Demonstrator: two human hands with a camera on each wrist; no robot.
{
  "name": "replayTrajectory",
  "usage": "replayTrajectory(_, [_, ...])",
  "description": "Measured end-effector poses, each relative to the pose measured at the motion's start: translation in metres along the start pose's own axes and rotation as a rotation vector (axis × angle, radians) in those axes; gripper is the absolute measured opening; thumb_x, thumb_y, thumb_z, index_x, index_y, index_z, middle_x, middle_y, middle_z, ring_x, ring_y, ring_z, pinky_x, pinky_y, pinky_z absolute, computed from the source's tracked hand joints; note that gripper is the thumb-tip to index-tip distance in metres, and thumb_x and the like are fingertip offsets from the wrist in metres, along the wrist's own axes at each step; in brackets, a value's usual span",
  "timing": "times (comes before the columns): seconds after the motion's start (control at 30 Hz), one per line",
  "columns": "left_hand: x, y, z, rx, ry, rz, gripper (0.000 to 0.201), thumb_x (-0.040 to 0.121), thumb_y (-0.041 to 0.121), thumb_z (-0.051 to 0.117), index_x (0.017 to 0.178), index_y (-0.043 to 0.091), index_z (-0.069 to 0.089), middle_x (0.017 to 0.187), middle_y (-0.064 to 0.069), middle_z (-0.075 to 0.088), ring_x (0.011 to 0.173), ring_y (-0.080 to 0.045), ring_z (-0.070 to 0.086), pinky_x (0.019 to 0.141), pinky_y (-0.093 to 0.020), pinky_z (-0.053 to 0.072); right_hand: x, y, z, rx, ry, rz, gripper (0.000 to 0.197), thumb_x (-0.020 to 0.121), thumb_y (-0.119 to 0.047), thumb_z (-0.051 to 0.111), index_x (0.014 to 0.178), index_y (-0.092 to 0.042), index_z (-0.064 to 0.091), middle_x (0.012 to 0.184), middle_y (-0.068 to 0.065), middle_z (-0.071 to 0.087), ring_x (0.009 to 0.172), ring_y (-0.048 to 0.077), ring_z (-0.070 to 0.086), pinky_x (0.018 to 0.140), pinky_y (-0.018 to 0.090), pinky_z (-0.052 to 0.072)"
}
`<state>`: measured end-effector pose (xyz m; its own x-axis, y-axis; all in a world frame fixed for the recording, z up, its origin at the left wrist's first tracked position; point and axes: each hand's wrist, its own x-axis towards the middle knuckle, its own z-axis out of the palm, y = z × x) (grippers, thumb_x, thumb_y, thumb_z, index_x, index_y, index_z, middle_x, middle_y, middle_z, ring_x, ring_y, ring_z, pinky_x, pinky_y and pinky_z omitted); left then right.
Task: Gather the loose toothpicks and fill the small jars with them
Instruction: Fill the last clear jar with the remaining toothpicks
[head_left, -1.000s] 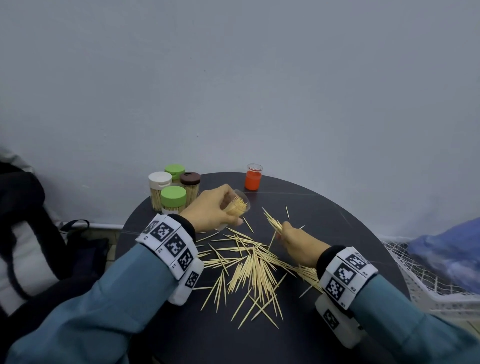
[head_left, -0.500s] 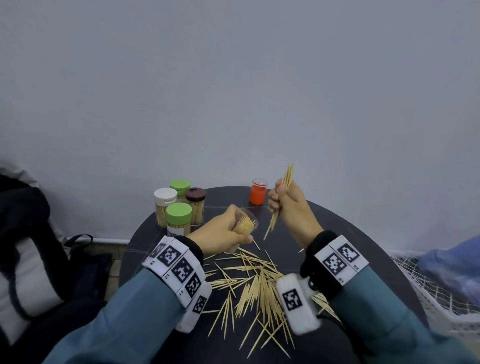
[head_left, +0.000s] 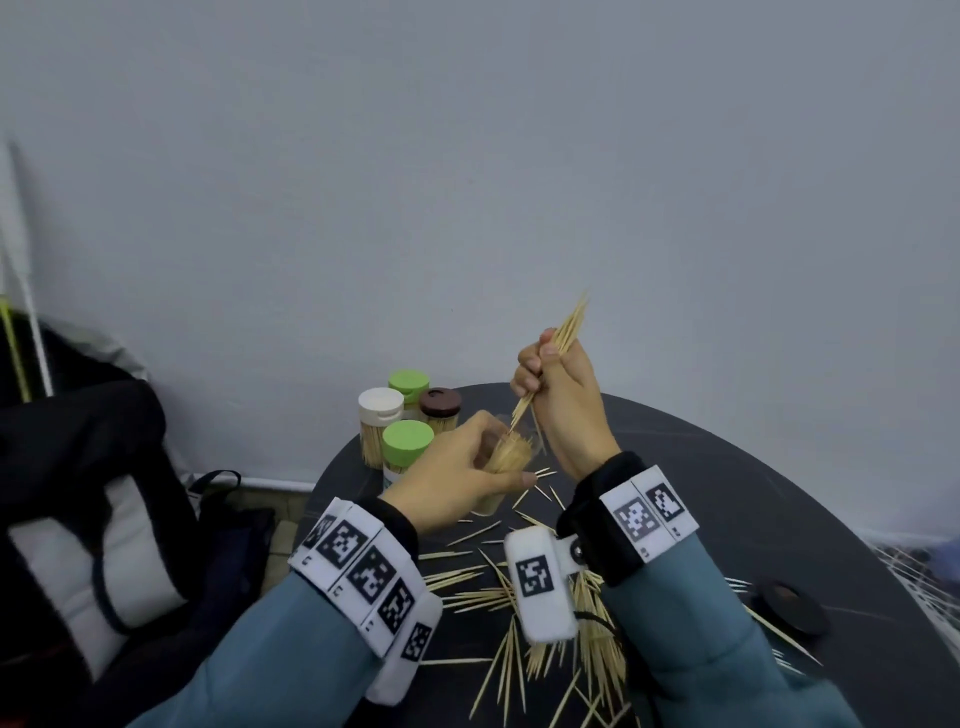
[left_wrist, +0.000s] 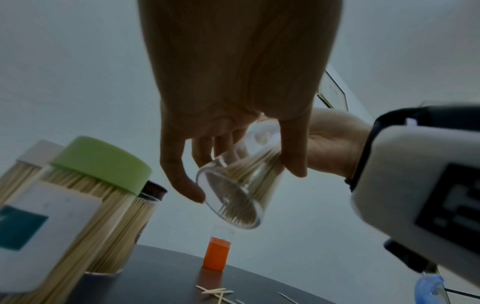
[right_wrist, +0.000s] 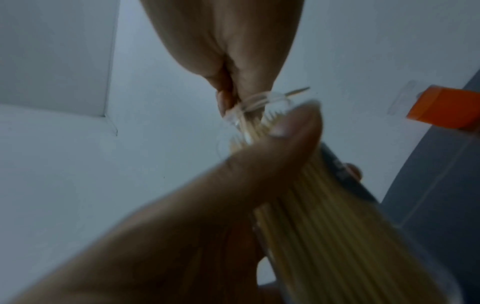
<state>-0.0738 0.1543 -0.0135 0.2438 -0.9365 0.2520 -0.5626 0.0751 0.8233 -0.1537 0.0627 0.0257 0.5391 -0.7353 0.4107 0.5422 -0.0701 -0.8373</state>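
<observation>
Head view: left hand (head_left: 457, 478) grips clear jar (head_left: 506, 462), tilted above table (head_left: 727, 493); right hand (head_left: 561, 400) pinches toothpick bundle (head_left: 563, 332), tips at jar mouth. Step: loading. Next: slide bundle in, release.

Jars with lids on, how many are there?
4, standing together at the table's back left: the white-lidded jar, the far green-lidded jar, the brown-lidded jar and the near green-lidded jar. The hands could be hiding another.
</observation>
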Motion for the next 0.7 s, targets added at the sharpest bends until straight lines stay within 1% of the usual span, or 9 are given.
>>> replayTrajectory(0.13, [0.002,-0.002,-0.006,-0.022,0.07,-0.002,0.029,0.079,0.025,0.074,0.087,0.02,0.047,0.078,0.011,0.053,0.06,0.007,0.047,0.057,-0.008,0.036,0.002,0.008,0.002,-0.09,-0.099,0.06,0.024,0.102,-0.006,0.023,0.087,-0.015,0.039,0.065,-0.001,0.039,0.05,0.004,0.045,0.057,0.018,0.042])
replayTrajectory(0.27, [0.004,-0.005,-0.008,-0.079,0.129,-0.007,0.034,0.08,0.025,0.073,0.105,0.013,0.053,0.085,0.013,0.057,0.067,0.013,0.052,0.063,-0.004,0.038,0.003,0.01,-0.005,-0.124,-0.162,0.072,0.022,0.101,-0.007,0.027,0.089,-0.014,0.043,0.063,-0.007,0.063,0.065,0.006,0.063,0.064,0.016,0.051])
replayTrajectory(0.33, [0.006,-0.006,-0.008,-0.078,0.142,-0.012,0.041,0.08,0.028,0.073,0.112,0.012,0.053,0.09,0.011,0.059,0.075,0.006,0.054,0.067,-0.008,0.04,0.003,0.009,-0.01,-0.159,-0.241,0.11,0.022,0.101,-0.008,0.027,0.089,-0.015,0.044,0.075,-0.004,0.071,0.078,0.006,0.067,0.076,0.019,0.052])
replayTrajectory(0.4, [0.008,-0.007,-0.006,-0.063,0.15,-0.006,0.042,0.08,0.029,0.072,0.112,0.009,0.053,0.089,0.01,0.058,0.077,-0.001,0.053,0.07,-0.014,0.04,0.002,0.009,-0.015,-0.198,-0.339,0.172,0.019,0.101,-0.011,0.028,0.091,-0.015,0.045,0.092,0.0,0.073,0.095,0.012,0.066,0.094,0.027,0.048])
replayTrajectory(0.47, [0.011,-0.007,-0.003,-0.056,0.154,0.002,0.036,0.081,0.026,0.072,0.105,0.009,0.053,0.084,0.013,0.054,0.071,0.006,0.05,0.062,-0.009,0.037,0.003,0.01,-0.023,-0.25,-0.416,0.232,0.018,0.099,-0.012,0.032,0.092,-0.014,0.049,0.108,0.004,0.069,0.108,0.017,0.061,0.102,0.033,0.041])
replayTrajectory(0.53, [0.013,-0.005,0.0,-0.06,0.14,0.006,0.032,0.081,0.023,0.073,0.102,0.015,0.051,0.084,0.016,0.053,0.07,0.011,0.05,0.063,-0.005,0.037,0.006,0.009,-0.032,-0.27,-0.476,0.304,0.017,0.097,-0.011,0.037,0.097,-0.012,0.054,0.124,0.009,0.061,0.113,0.018,0.057,0.103,0.033,0.04])
replayTrajectory(0.6, [0.016,-0.005,0.004,-0.07,0.119,0.001,0.04,0.08,0.025,0.074,0.112,0.016,0.052,0.098,0.009,0.061,0.087,0.004,0.056,0.074,-0.009,0.043,0.007,0.007,-0.04,-0.307,-0.512,0.35,0.012,0.094,-0.011,0.046,0.102,-0.01,0.055,0.131,0.009,0.055,0.109,0.015,0.057,0.097,0.027,0.044])
replayTrajectory(0.63, [0.017,-0.004,0.006,-0.069,0.109,-0.008,0.046,0.079,0.026,0.074,0.118,0.016,0.052,0.106,0.006,0.063,0.096,-0.004,0.058,0.082,-0.015,0.045,0.008,0.005,-0.042,-0.31,-0.521,0.364,0.012,0.089,-0.016,0.051,0.099,-0.011,0.055,0.131,0.007,0.055,0.106,0.014,0.058,0.094,0.025,0.045])
replayTrajectory(0.7, [0.019,-0.004,0.01,-0.067,0.087,-0.017,0.048,0.079,0.028,0.074,0.12,0.018,0.051,0.11,0.006,0.062,0.101,-0.008,0.058,0.085,-0.018,0.046,0.009,0.001,-0.045,-0.294,-0.526,0.376,0.023,0.078,-0.035,0.064,0.09,-0.016,0.058,0.129,0.006,0.058,0.104,0.016,0.059,0.09,0.026,0.047])
